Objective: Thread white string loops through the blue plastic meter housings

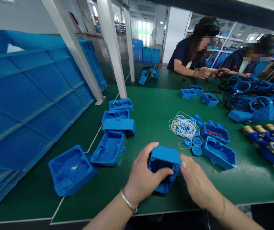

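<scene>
A blue plastic housing is held up at the table's front, its open side tilted toward me. My left hand grips it, thumb inside the opening and fingers round the left side. My right hand is closed against its right side, thumb at the edge; the other fingers are hidden, so anything between them and the housing does not show. Ahead lies a tangled white cord among several round blue caps. Right of the caps sit an open housing and another housing with red pieces inside.
More blue housings line the left side of the green table. A big blue crate and white posts stand left. Brass-ended blue fittings and cabled blue parts lie right. Two co-workers sit across.
</scene>
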`<control>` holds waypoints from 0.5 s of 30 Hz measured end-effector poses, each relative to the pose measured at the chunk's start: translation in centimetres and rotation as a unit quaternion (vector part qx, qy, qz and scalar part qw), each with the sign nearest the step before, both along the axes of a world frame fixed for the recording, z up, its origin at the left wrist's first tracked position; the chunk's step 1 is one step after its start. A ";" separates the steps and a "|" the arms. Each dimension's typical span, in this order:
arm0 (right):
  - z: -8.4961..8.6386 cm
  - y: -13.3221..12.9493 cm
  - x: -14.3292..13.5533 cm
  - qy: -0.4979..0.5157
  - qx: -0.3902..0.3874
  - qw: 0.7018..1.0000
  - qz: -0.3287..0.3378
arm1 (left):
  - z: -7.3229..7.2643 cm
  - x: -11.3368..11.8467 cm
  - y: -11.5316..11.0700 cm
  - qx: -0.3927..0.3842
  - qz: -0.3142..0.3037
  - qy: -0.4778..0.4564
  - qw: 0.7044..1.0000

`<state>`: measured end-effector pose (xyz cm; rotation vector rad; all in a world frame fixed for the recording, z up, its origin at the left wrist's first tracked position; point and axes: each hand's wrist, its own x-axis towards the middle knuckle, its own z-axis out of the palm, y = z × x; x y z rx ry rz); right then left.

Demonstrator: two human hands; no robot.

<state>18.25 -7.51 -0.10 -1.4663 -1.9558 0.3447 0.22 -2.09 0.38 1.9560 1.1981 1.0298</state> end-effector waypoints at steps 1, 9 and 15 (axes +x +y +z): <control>0.0 0.0 0.1 -0.032 0.018 0.999 -0.014 | 0.2 0.0 0.2 -0.037 -0.006 -0.005 0.999; -0.2 0.4 0.8 -0.243 0.154 0.958 -0.021 | 0.9 0.1 0.8 -0.182 -0.091 -0.061 0.977; -0.3 0.4 0.5 -0.189 0.151 0.970 0.001 | 0.4 0.2 0.4 -0.178 -0.086 -0.056 0.979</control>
